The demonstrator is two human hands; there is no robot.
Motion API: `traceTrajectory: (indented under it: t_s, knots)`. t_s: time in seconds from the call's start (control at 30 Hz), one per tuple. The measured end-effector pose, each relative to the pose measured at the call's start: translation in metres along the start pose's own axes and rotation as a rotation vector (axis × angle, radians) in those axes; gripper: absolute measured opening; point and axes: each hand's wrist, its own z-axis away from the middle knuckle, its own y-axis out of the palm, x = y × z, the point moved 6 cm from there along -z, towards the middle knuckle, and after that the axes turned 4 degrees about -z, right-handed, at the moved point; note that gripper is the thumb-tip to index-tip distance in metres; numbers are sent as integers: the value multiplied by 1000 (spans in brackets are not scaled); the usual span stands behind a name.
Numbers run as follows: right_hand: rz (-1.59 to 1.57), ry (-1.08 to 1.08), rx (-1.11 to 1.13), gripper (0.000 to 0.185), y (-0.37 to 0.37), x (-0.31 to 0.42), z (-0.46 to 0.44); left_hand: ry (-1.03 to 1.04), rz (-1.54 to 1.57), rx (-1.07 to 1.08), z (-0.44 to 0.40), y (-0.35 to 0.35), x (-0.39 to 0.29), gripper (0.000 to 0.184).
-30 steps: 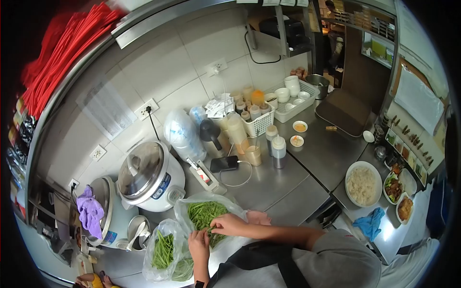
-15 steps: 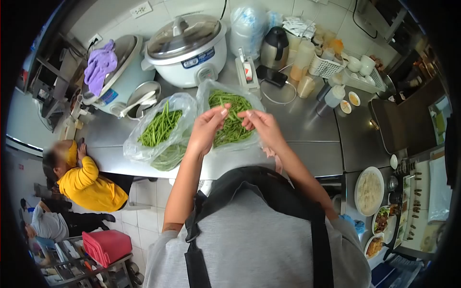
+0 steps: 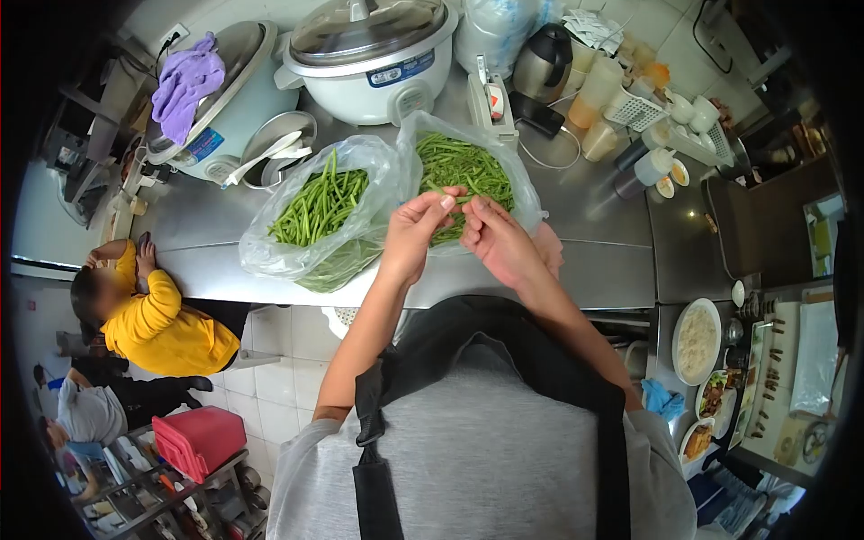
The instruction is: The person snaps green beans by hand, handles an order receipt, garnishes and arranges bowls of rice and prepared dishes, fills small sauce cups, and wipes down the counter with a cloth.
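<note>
Two clear plastic bags of green beans stand side by side on the steel counter. The left bag [image 3: 255,241] holds a heap of cut green beans [image 3: 321,205]; the right bag [image 3: 529,173] is filled with thinner-looking green beans [image 3: 463,164]. Over the front of the right bag, my left hand [image 3: 419,236] is closed in a pinch, thumb against fingertips. Close beside it, my right hand [image 3: 500,241] pinches too, its fingertips almost meeting the left ones. A short piece of green bean [image 3: 460,200] shows between both sets of fingertips.
A large rice cooker [image 3: 373,76] sits behind the bags, with a metal bowl [image 3: 277,148] and a purple cloth [image 3: 187,85] to its left. Squeeze bottles [image 3: 644,173] and a thermal jug [image 3: 543,61] stand right. A person in yellow [image 3: 171,326] sits at the left counter end.
My hands have come closer together, fingertips nearly touching, and the right hand has turned inward. The whole view has shifted slightly, with the counter items higher in it.
</note>
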Motion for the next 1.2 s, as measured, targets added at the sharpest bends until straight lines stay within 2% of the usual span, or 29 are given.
traceTrajectory:
  t_s: [0.07, 0.13, 0.2, 0.3, 0.4, 0.63, 0.73, 0.83, 0.93, 1.0, 1.03, 1.1, 1.13, 1.2]
  knots:
    - [-167, 4, -40, 19, -9, -7, -5, 63, 45, -45, 0, -5, 2, 21]
    - [-253, 6, -69, 19, -20, -7, -11, 177, -188, -119, 1, -11, -11, 16]
    - [-46, 37, -92, 20, -19, -5, -11, 328, -485, -155, 4, -17, -26, 14]
    - [199, 109, -63, 22, -2, -2, -10, 707, -1118, -126, 13, -8, -60, 16]
    - [361, 223, -10, 25, 10, 5, -20, 857, -1252, -107, 12, -10, -68, 22]
    - [744, 334, 97, 30, 31, 4, -29, 868, -1333, -2, 7, -15, -79, 20]
    - [861, 102, -7, 26, 29, 9, -34, 786, -1277, -44, 0, -24, -70, 16]
    - [1228, -244, -162, 25, 35, 18, -35, 617, -1143, -117, -2, -30, -59, 14]
    - [1227, -349, -250, 23, 32, 25, -39, 571, -1087, -248, 5, -40, -75, 12]
    - [1282, -332, -229, 23, 26, 31, -47, 509, -1120, -362, 7, -63, -84, 14]
    - [1308, -320, -219, 23, 21, 35, -51, 455, -1162, -416, 8, -77, -87, 15]
    - [1607, -641, -87, 24, 0, 41, -64, 448, -1365, -476, 11, -99, -98, 18]
    - [1751, -810, -14, 25, 2, 44, -64, 380, -1482, -456, 9, -111, -98, 28]
    - [1621, -797, -54, 25, -10, 60, -64, 310, -1648, -500, 11, -120, -100, 41]
